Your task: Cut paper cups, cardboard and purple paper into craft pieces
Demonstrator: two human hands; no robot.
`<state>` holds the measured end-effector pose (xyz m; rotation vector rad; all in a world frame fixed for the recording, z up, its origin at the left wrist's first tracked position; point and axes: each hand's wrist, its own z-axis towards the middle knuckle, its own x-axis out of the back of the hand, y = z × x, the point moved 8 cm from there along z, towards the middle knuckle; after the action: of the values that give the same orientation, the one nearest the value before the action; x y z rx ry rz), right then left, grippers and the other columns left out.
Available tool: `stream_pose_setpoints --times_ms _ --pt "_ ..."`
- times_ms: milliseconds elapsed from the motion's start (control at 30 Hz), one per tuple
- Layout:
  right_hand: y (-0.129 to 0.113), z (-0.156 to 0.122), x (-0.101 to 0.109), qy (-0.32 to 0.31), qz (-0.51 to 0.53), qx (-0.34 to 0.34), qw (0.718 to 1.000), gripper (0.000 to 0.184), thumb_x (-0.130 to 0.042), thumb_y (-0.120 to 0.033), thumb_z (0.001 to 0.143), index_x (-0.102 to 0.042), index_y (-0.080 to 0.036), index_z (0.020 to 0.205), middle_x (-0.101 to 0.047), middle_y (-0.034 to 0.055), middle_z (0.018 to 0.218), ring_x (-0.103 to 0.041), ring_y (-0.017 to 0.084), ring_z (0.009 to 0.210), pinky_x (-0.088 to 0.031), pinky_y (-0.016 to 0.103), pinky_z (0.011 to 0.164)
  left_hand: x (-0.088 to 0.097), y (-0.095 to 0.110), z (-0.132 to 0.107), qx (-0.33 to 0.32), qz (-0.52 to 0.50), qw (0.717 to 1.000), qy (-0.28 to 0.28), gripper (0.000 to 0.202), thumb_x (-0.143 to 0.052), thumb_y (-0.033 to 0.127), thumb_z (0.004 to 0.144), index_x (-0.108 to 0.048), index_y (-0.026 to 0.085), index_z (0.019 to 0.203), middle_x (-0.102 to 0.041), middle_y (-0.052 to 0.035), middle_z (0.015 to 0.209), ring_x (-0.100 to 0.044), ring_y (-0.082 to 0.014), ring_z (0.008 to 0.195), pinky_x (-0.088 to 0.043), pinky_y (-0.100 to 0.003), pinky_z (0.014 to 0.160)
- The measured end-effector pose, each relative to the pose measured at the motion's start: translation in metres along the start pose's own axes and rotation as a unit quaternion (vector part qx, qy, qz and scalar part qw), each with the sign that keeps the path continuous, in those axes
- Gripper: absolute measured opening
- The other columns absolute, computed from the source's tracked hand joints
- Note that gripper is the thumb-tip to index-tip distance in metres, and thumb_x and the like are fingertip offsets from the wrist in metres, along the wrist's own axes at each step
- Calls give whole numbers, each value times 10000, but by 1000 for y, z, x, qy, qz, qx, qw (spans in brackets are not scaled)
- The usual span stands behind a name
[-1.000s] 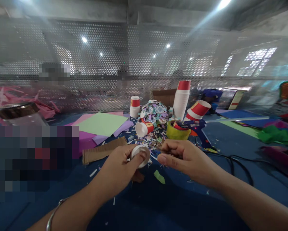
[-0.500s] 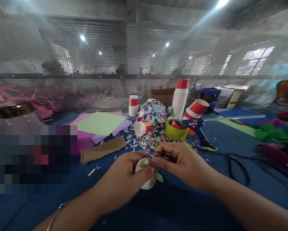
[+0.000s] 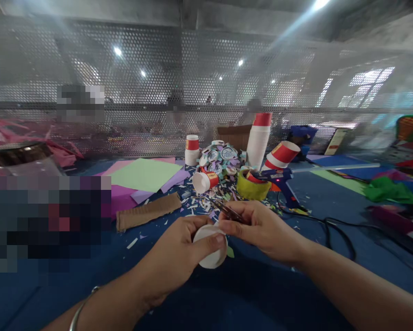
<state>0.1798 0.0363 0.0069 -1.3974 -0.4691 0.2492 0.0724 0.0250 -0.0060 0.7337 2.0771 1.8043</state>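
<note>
1. The round white paper piece [image 3: 211, 257], disc-like with a low rim, is held above the dark blue table surface [image 3: 261, 299], low in the middle of the view.
2. The left hand [image 3: 180, 250] grasps this piece, the thumb lying across its face and the fingers behind; a silver-coloured metal bangle [image 3: 76, 317] circles the wrist.
3. The right hand [image 3: 258, 225] pinches a slim dark metal tool [image 3: 227, 210], its tip pointing up and leftward; the tool's exact kind is unclear. The fingertips are right at the white piece's upper right edge; contact cannot be told.
4. A small pale green paper scrap [image 3: 230, 252] shows just beside the piece.
5. Beyond the hands lie many small multicoloured paper scraps [image 3: 196, 202], with a brown corrugated cardboard strip [image 3: 148, 211] to the left.
6. Behind the scraps, a red-and-white paper cup [image 3: 209, 180] lies on its side, near a yellow tape roll [image 3: 253, 187].
7. A dark blue glue gun [image 3: 284, 181] is right of the roll.
8. Farther back, a tall stack of white paper cups [image 3: 257, 147] stands beside a heap of white discs with blue patterns [image 3: 227, 153].
</note>
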Motion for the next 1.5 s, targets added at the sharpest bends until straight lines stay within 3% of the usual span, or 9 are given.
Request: stream_pose_setpoints --times_ms 167,333,467,667,900,1067,1500 --pt "0 -1 -2 -26 51 7 998 307 -703 -423 830 -538 -167 789 -378 -91 600 -237 52 475 -204 220 448 0 5 1 -39 22 999 -19 278 -671 405 794 -611 134 788 -467 34 665 -371 -108 618 -290 -238 568" --pt "-12 -3 0 -16 31 48 998 267 -690 -382 853 -537 -174 784 -419 -70 666 -297 59 530 -255 209 483 -3 9 2 -63 27 997 -21 344 -637 485 825 -636 141 831 -483 29 660 -391 -102 599 -305 -223 534" --pt "-20 -6 6 25 -36 81 996 265 -644 -416 882 -549 -179 810 -465 -45 725 -391 83 630 -320 214 560 1 8 1 -46 -18 999 9 333 -638 482 834 -661 150 818 -551 5 689 -451 -108 611 -346 -196 482" --pt "-22 -14 12 53 -153 92 983 258 -539 -448 938 -559 -192 911 -414 -57 658 -355 92 577 -278 226 504 12 4 3 -41 -55 997 44 345 -653 510 829 -672 167 858 -581 5 735 -481 -91 640 -396 -181 541" --pt "-25 -16 9 54 -257 89 961 308 -534 -477 919 -591 -174 914 -530 2 749 -459 120 622 -348 250 539 14 9 3 -84 3 995 55 294 -675 448 814 -672 155 786 -571 -2 729 -492 -107 641 -405 -213 557" --pt "-28 -17 9 63 -288 102 950 315 -529 -474 918 -594 -165 912 -535 10 744 -461 122 612 -354 254 535 17 13 2 -129 0 990 54 273 -662 418 818 -660 160 730 -475 27 688 -432 -95 585 -382 -229 531" --pt "-38 -22 4 71 -335 169 924 298 -568 -455 909 -592 -166 839 -482 -37 633 -380 76 502 -298 232 465 12 28 -5 -206 76 974 51 208 -635 327 853 -677 180 713 -509 17 677 -457 -114 636 -374 -240 571"
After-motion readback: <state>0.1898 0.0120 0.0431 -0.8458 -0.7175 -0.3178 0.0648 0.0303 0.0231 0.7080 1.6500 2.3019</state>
